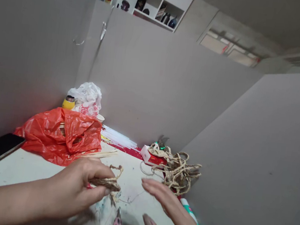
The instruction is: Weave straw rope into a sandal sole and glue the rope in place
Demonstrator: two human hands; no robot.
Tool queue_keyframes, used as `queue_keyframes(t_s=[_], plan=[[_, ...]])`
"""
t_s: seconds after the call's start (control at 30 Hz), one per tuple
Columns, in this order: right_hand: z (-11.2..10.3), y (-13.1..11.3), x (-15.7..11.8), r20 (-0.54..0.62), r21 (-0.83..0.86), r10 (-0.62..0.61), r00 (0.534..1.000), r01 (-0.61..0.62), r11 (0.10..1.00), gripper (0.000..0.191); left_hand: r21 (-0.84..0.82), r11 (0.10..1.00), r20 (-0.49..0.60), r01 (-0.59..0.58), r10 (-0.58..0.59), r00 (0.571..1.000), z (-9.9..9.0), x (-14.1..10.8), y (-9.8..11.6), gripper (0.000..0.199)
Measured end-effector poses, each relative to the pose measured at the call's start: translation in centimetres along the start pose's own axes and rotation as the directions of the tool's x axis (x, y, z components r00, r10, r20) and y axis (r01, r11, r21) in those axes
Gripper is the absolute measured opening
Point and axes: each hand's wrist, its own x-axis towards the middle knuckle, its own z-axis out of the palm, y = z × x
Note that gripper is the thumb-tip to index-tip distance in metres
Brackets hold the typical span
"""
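White tabletop (127,212), left grip (107,184) closed around braided cord (108,183), right grip (143,199) wide, empty.

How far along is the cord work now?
Done, as it looks: some cord is bunched into a small, compact piece.
In hand: the left hand pinches that piece; the right hand is open and empty.
Left, probably: a loose loop stands off the piece, and a tangled cord heap lies unworked. How much is needed, I can't tell.
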Motion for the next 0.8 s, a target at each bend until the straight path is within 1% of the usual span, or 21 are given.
queue_keyframes(t_s=[0.03, 0.07, 0.13, 0.2, 0.3, 0.33, 0.4, 0.47, 0.53, 0.6, 0.67, 0.73, 0.8], plan=[[0.1, -0.5, 1.0, -0.035, 0.025, -0.006, 0.999, 0.007, 1.0, 0.051, 0.056, 0.998, -0.001, -0.04, 0.04, 0.999, -0.1, -0.2, 0.3, 0.018], [0.5, -0.7, 1.9, -0.04, 0.056, -0.025, 0.999, 0.027, 0.998, 0.053, 0.102, 0.992, 0.002, -0.073, 0.073, 0.997, -0.2, -0.4, 0.5, 0.018], [1.6, -0.5, 3.2, 0.026, 0.141, -0.063, 0.998, 0.059, 0.988, 0.053, 0.163, 0.98, 0.002, -0.111, 0.113, 0.994, -0.3, -0.8, 0.9, 0.017], [2.7, 0.1, 4.2, 0.074, 0.23, -0.096, 0.993, 0.077, 0.97, 0.044, 0.193, 0.975, -0.012, -0.11, 0.114, 0.993, -0.4, -1.0, 1.0, 0.017], [3.6, 0.8, 5.0, 0.015, 0.365, -0.12, 0.993, 0.107, 0.925, 0.022, 0.159, 0.986, -0.033, -0.042, 0.048, 0.998, -0.5, -1.0, 0.9, 0.019], [3.7, 0.8, 5.2, -0.013, 0.404, -0.131, 0.991, 0.125, 0.906, 0.019, 0.121, 0.993, -0.031, -0.007, 0.01, 0.999, -0.5, -0.9, 0.9, 0.019], [3.8, 0.9, 5.4, -0.068, 0.439, -0.195, 0.978, 0.205, 0.875, 0.024, 0.01, 0.997, -0.009, 0.08, -0.08, 0.997, -0.5, -0.6, 0.7, 0.018], [3.7, 0.9, 5.2, -0.11, 0.36, -0.299, 0.948, 0.319, 0.877, 0.035, -0.124, 0.976, 0.036, 0.179, -0.176, 0.984, -0.3, -0.3, 0.7, 0.015], [3.8, 1.1, 4.7, -0.13, 0.196, -0.41, 0.903, 0.429, 0.882, 0.04, -0.24, 0.932, 0.084, 0.273, -0.26, 0.962, -0.1, 0.0, 0.6, 0.011], [4.0, 1.5, 4.1, -0.142, 0.031, -0.495, 0.858, 0.503, 0.864, 0.037, -0.323, 0.883, 0.119, 0.341, -0.32, 0.94, 0.0, 0.2, 0.4, 0.011], [4.2, 1.8, 3.5, -0.156, -0.081, -0.546, 0.823, 0.54, 0.838, 0.035, -0.381, 0.843, 0.15, 0.381, -0.35, 0.925, 0.2, 0.3, 0.3, 0.013], [4.4, 1.9, 3.0, -0.131, -0.129, -0.552, 0.823, 0.538, 0.833, 0.035, -0.422, 0.814, 0.175, 0.399, -0.358, 0.917, 0.3, 0.3, 0.0, 0.015], [4.3, 1.8, 2.7, -0.091, -0.133, -0.544, 0.834, 0.532, 0.837, 0.034, -0.457, 0.793, 0.186, 0.404, -0.359, 0.915, 0.4, 0.4, -0.2, 0.016]])
